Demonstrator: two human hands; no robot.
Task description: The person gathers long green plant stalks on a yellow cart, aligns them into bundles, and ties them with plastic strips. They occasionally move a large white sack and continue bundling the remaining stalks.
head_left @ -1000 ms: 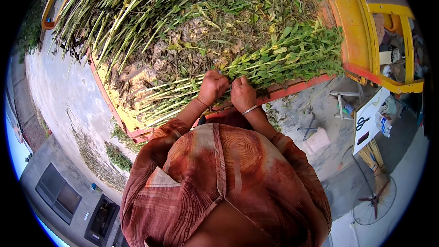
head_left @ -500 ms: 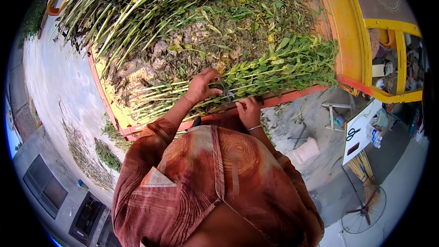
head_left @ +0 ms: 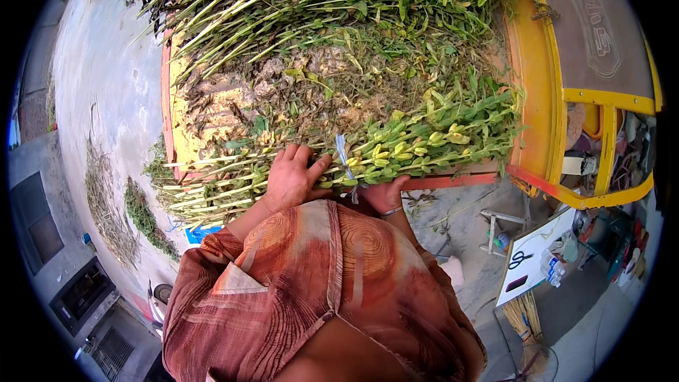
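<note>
A bundle of green stalks with yellow-green pods [head_left: 417, 147] lies crosswise along the near rim of the truck bed, its cut stems to the left and leafy tops to the right. A pale grey-blue tie strip [head_left: 342, 154] runs across its middle, with loose ends hanging at the near side. My left hand [head_left: 291, 177] is closed over the stems just left of the strip. My right hand [head_left: 384, 194] is at the bundle's near underside, right of the strip, thumb uppermost; its fingers are mostly hidden beneath the stalks.
A large heap of cut stalks [head_left: 297, 0] fills the bed's far side, with loose dry leaves [head_left: 276, 92] between. The yellow frame [head_left: 534, 92] stands at the right. A white board [head_left: 537, 255] holds scissors [head_left: 520, 259]. More stalks [head_left: 145, 216] lie on the ground at left.
The bundle has come nearer to me, its stems now overhanging the near rim. My left hand has left the strip's ends and closed over the stems; my right has slipped under the bundle.
</note>
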